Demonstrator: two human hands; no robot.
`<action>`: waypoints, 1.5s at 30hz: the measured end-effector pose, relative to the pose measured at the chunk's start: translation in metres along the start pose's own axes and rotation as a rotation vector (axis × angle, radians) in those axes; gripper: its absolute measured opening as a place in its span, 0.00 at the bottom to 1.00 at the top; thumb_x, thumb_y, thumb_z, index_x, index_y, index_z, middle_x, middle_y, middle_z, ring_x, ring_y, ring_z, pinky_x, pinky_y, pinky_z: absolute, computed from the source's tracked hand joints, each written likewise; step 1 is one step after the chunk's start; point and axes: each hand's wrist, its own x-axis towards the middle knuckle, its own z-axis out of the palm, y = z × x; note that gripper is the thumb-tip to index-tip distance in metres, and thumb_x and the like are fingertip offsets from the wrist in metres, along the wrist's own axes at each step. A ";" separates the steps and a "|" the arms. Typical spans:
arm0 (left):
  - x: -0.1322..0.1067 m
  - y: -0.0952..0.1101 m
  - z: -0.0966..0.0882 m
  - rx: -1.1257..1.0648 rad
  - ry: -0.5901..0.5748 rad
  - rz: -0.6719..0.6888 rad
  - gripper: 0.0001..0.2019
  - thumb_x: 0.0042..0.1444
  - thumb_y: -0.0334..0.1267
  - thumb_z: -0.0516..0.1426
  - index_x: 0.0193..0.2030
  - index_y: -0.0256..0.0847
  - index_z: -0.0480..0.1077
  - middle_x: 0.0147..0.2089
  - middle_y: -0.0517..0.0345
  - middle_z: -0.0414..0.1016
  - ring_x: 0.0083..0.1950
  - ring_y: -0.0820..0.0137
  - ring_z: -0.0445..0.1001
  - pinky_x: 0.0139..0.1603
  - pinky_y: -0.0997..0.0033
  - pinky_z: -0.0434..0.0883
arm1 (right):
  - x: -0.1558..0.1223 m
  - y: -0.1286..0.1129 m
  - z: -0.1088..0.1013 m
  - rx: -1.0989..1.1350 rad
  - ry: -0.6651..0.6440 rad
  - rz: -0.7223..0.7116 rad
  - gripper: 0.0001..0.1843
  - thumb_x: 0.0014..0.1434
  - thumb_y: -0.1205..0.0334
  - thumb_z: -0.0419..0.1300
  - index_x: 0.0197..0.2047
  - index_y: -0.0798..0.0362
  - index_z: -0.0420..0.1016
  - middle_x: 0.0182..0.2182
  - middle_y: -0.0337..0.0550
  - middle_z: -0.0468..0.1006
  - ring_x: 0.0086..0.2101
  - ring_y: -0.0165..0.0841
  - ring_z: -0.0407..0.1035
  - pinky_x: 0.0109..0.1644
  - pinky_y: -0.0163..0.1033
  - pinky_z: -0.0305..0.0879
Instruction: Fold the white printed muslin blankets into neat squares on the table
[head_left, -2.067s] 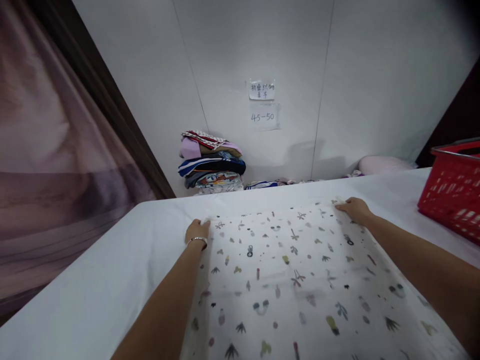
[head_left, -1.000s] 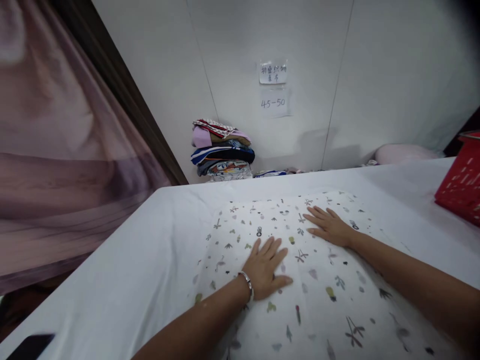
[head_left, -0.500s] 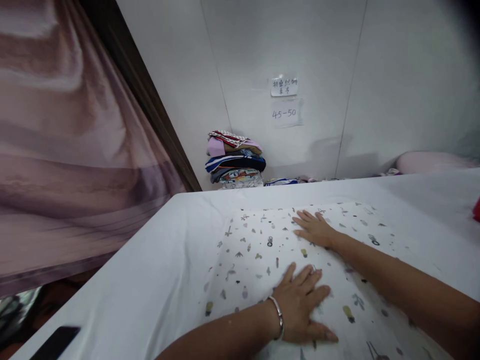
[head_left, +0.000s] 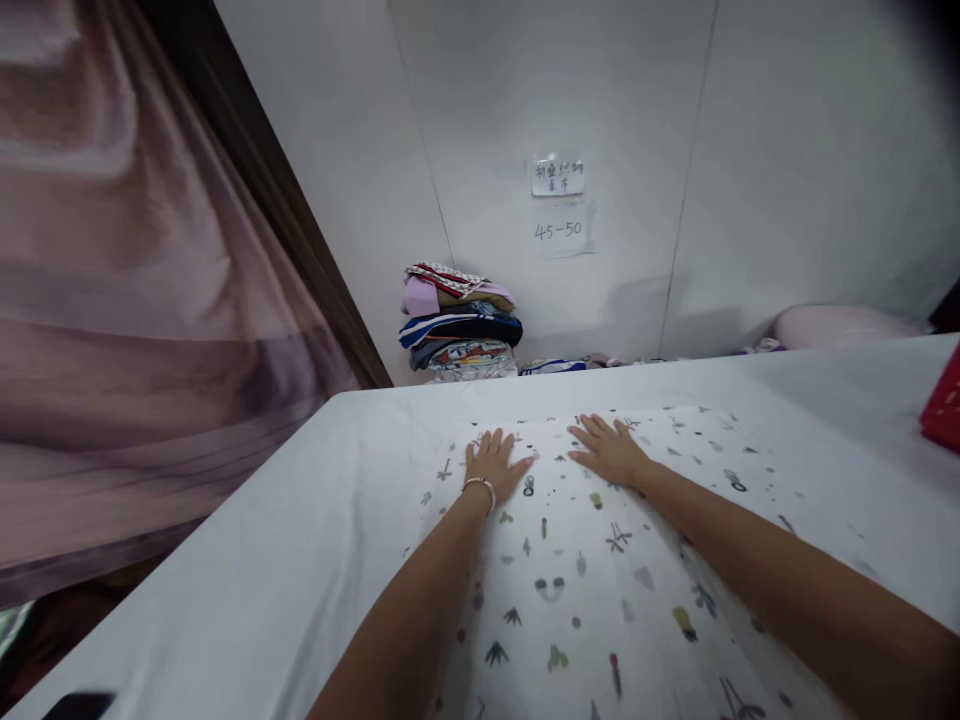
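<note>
A white cloth [head_left: 555,560] printed with small plants and shapes lies spread over the white-covered table [head_left: 247,570]. My left hand [head_left: 495,468], with a silver bangle at the wrist, rests flat near the cloth's far left part, its fingers apart. To its right, my right hand [head_left: 611,452] also lies flat on the cloth near the far edge, fingers spread. Neither hand grips anything. The cloth's near end runs out of view below, and my forearms cover parts of its sides.
A stack of folded textiles [head_left: 461,320] stands beyond the table's far edge, against the wall. Handwritten paper signs [head_left: 559,230] hang above. A pink curtain [head_left: 135,300] drapes at the left. A red object [head_left: 943,405] sits at the right edge, a dark flat object [head_left: 79,706] at lower left.
My left hand has moved away from me across the cloth, to the far left beside my right hand. The right hand stays at about the same spot. The view has shifted slightly.
</note>
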 end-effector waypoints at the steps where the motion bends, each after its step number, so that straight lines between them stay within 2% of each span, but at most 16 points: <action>1: -0.001 0.001 0.001 0.001 0.007 0.003 0.39 0.53 0.65 0.32 0.67 0.47 0.43 0.70 0.58 0.34 0.69 0.57 0.32 0.64 0.44 0.36 | -0.001 -0.002 -0.001 0.001 -0.010 0.006 0.42 0.56 0.32 0.29 0.67 0.47 0.44 0.66 0.43 0.37 0.63 0.44 0.30 0.62 0.60 0.31; 3: -0.004 0.002 0.001 0.001 0.012 0.001 0.39 0.53 0.65 0.32 0.67 0.47 0.43 0.70 0.58 0.35 0.69 0.57 0.32 0.64 0.44 0.36 | -0.003 -0.001 -0.005 0.002 -0.041 0.017 0.43 0.56 0.32 0.30 0.67 0.47 0.44 0.66 0.44 0.37 0.63 0.44 0.31 0.62 0.60 0.32; 5: -0.005 0.003 -0.001 0.002 0.008 -0.003 0.39 0.53 0.65 0.32 0.67 0.47 0.43 0.70 0.58 0.35 0.69 0.57 0.33 0.64 0.44 0.37 | -0.010 0.010 -0.010 -0.016 -0.034 0.038 0.42 0.56 0.33 0.30 0.67 0.48 0.45 0.66 0.45 0.37 0.63 0.44 0.31 0.62 0.59 0.33; 7: -0.004 0.003 -0.003 0.004 0.007 0.000 0.39 0.53 0.66 0.32 0.67 0.46 0.44 0.70 0.58 0.35 0.69 0.57 0.33 0.64 0.44 0.37 | -0.022 0.033 -0.013 -0.061 0.013 0.114 0.41 0.57 0.34 0.30 0.66 0.49 0.46 0.66 0.46 0.39 0.63 0.44 0.32 0.62 0.59 0.34; 11: -0.002 0.002 -0.002 0.019 0.029 0.000 0.38 0.54 0.65 0.33 0.67 0.46 0.45 0.70 0.57 0.36 0.69 0.56 0.34 0.64 0.44 0.38 | -0.056 0.097 -0.012 -0.129 0.084 0.328 0.40 0.58 0.36 0.32 0.65 0.49 0.49 0.65 0.45 0.43 0.63 0.45 0.35 0.61 0.61 0.37; 13: -0.001 0.001 0.001 0.029 0.035 0.002 0.38 0.54 0.65 0.33 0.67 0.47 0.45 0.70 0.57 0.37 0.69 0.56 0.34 0.64 0.43 0.39 | -0.066 0.120 -0.010 -0.119 0.099 0.358 0.38 0.58 0.36 0.32 0.65 0.47 0.49 0.65 0.42 0.44 0.63 0.44 0.37 0.62 0.59 0.39; 15: 0.000 0.001 0.002 0.036 0.036 0.003 0.38 0.54 0.64 0.33 0.67 0.47 0.45 0.70 0.57 0.37 0.69 0.56 0.34 0.64 0.43 0.39 | -0.068 0.130 -0.011 -0.107 0.109 0.354 0.37 0.58 0.37 0.32 0.65 0.46 0.49 0.65 0.41 0.44 0.63 0.43 0.37 0.62 0.58 0.40; 19: 0.001 0.005 -0.007 0.020 -0.006 -0.009 0.37 0.55 0.63 0.34 0.67 0.46 0.45 0.70 0.58 0.36 0.69 0.58 0.34 0.65 0.46 0.38 | -0.068 0.122 -0.021 -0.074 0.051 0.366 0.37 0.59 0.38 0.33 0.65 0.49 0.49 0.65 0.44 0.43 0.63 0.42 0.36 0.62 0.58 0.39; 22: -0.013 0.006 -0.020 -0.018 -0.035 -0.049 0.36 0.56 0.62 0.35 0.67 0.45 0.45 0.70 0.56 0.34 0.69 0.60 0.34 0.65 0.47 0.40 | -0.096 0.114 -0.024 -0.084 0.082 0.393 0.38 0.59 0.39 0.32 0.65 0.51 0.48 0.65 0.46 0.43 0.63 0.42 0.36 0.62 0.58 0.40; 25: -0.049 -0.004 -0.022 -0.008 0.028 -0.016 0.36 0.56 0.62 0.36 0.67 0.45 0.45 0.70 0.56 0.33 0.69 0.60 0.33 0.64 0.46 0.40 | -0.148 0.116 -0.010 -0.144 0.177 0.360 0.37 0.59 0.39 0.34 0.66 0.49 0.48 0.65 0.45 0.43 0.63 0.43 0.36 0.62 0.58 0.40; 28: -0.095 -0.022 -0.010 0.039 0.044 0.027 0.35 0.55 0.63 0.37 0.66 0.47 0.48 0.70 0.56 0.36 0.69 0.58 0.35 0.65 0.46 0.37 | -0.195 0.124 0.009 -0.153 0.171 0.357 0.38 0.58 0.37 0.37 0.65 0.47 0.50 0.64 0.43 0.46 0.63 0.45 0.37 0.61 0.60 0.40; 30: -0.117 -0.032 -0.003 0.052 0.023 0.018 0.35 0.56 0.62 0.37 0.66 0.46 0.48 0.69 0.56 0.38 0.69 0.59 0.36 0.65 0.47 0.37 | -0.210 0.126 0.015 -0.122 0.159 0.383 0.37 0.58 0.37 0.36 0.65 0.46 0.51 0.64 0.42 0.47 0.63 0.45 0.38 0.61 0.60 0.42; 32: -0.129 -0.036 -0.002 0.048 0.004 0.006 0.34 0.57 0.60 0.36 0.66 0.45 0.46 0.69 0.55 0.38 0.69 0.60 0.36 0.65 0.49 0.38 | -0.212 0.123 0.011 -0.105 0.149 0.399 0.37 0.58 0.38 0.36 0.65 0.47 0.52 0.64 0.42 0.46 0.63 0.43 0.38 0.61 0.60 0.43; 36: -0.142 -0.030 -0.009 0.039 -0.037 -0.021 0.34 0.57 0.60 0.36 0.67 0.44 0.45 0.70 0.54 0.36 0.69 0.60 0.35 0.65 0.48 0.38 | -0.218 0.108 0.001 -0.135 0.136 0.402 0.36 0.59 0.40 0.37 0.63 0.51 0.55 0.64 0.46 0.48 0.62 0.45 0.40 0.60 0.62 0.43; 40: -0.181 -0.029 -0.003 0.051 0.000 0.033 0.35 0.56 0.61 0.36 0.66 0.45 0.46 0.70 0.56 0.35 0.69 0.59 0.33 0.65 0.47 0.36 | -0.263 0.096 0.010 -0.164 0.176 0.360 0.36 0.59 0.40 0.37 0.64 0.50 0.53 0.64 0.45 0.47 0.63 0.44 0.38 0.61 0.61 0.41; 45: -0.222 -0.033 0.007 0.045 0.008 0.043 0.35 0.57 0.61 0.35 0.66 0.45 0.46 0.70 0.58 0.37 0.69 0.61 0.35 0.65 0.50 0.38 | -0.313 0.088 0.021 -0.097 0.149 0.453 0.38 0.57 0.37 0.36 0.64 0.49 0.53 0.64 0.43 0.47 0.62 0.43 0.40 0.61 0.60 0.43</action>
